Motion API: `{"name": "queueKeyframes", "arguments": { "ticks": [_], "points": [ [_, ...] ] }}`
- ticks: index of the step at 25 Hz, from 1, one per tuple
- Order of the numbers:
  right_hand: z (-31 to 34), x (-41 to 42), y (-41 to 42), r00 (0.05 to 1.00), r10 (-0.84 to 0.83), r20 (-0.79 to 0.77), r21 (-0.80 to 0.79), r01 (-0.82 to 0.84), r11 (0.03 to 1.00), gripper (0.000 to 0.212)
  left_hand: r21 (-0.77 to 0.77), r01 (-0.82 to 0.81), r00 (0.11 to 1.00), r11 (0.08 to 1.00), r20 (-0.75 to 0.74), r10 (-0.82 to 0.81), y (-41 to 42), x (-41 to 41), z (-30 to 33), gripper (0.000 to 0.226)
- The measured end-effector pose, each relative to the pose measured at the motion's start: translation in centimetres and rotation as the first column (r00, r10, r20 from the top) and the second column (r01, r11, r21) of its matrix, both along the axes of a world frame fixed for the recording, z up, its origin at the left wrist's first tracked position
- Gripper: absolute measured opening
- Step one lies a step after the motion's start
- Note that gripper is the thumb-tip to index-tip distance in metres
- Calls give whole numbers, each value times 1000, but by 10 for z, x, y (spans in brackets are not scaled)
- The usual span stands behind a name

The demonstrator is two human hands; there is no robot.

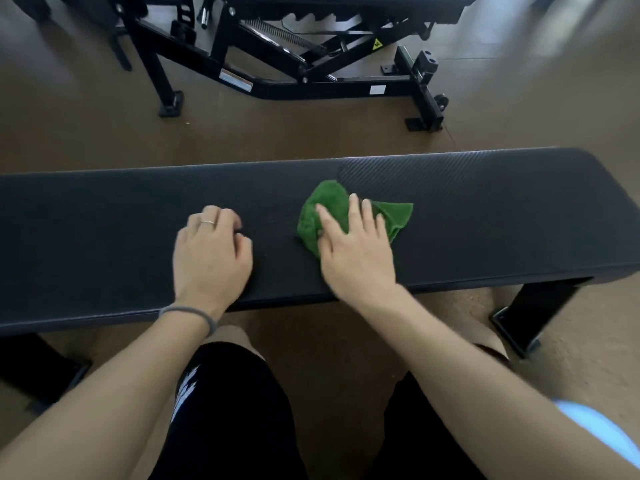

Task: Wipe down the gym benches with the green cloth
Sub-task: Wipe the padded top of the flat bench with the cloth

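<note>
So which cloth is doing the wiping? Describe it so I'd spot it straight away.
Start at the long black flat bench that runs across the middle of the view. Just right of its centre, the right hand presses flat on a crumpled green cloth. It is the only bright green thing there; the left hand beside it holds nothing.

Flat bench (485, 216) cut off left; green cloth (329, 209) partly under right hand (353, 251).

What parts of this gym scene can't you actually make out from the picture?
- Flat bench: its left end is cut off by the head view's edge.
- Green cloth: partly covered by the right hand.
- Adjustable bench behind: its top is cut off; its labels are too small to read.
</note>
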State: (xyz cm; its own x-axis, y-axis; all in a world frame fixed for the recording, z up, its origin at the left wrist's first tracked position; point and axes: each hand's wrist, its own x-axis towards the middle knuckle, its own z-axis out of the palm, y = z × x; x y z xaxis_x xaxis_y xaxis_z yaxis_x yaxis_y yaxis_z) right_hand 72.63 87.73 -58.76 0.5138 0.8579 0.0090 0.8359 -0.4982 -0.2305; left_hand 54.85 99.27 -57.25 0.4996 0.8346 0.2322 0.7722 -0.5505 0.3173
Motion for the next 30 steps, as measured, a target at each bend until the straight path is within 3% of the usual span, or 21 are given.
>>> {"name": "queueKeyframes", "arguments": {
  "ticks": [4,7,10,13,17,20,25,30],
  "points": [
    [-3,-58,-6,989,145,-7,42,-145,989,52,-57,-91,991,994,89,96,5,-12,-6,11],
    [-3,-18,-21,978,202,47,44,-204,978,52,-38,-42,996,998,78,45,3,-12,-7,11],
    [3,43,-46,999,24,25,-17,-24,1000,51,-42,-54,996,998,75,57,3,-14,-7,10],
    [3,27,-42,998,-69,5,-37,69,997,53,-28,-42,996,999,76,44,3,-11,-7,8],
    [-2,-70,-15,979,205,13,22,-205,979,54,-6,-5,995,1000,99,5,5,-13,-12,11],
    [3,-48,-21,934,354,55,-19,-353,935,52,-11,-1,993,1000,116,2,6,-15,-12,14],
    [9,8,-61,940,338,49,-108,-332,937,55,-33,-25,992,999,119,29,4,-13,-11,14],
    [9,-2,21,921,389,17,-87,-386,918,56,0,-14,991,1000,135,14,7,-11,-13,14]
  ]
}}
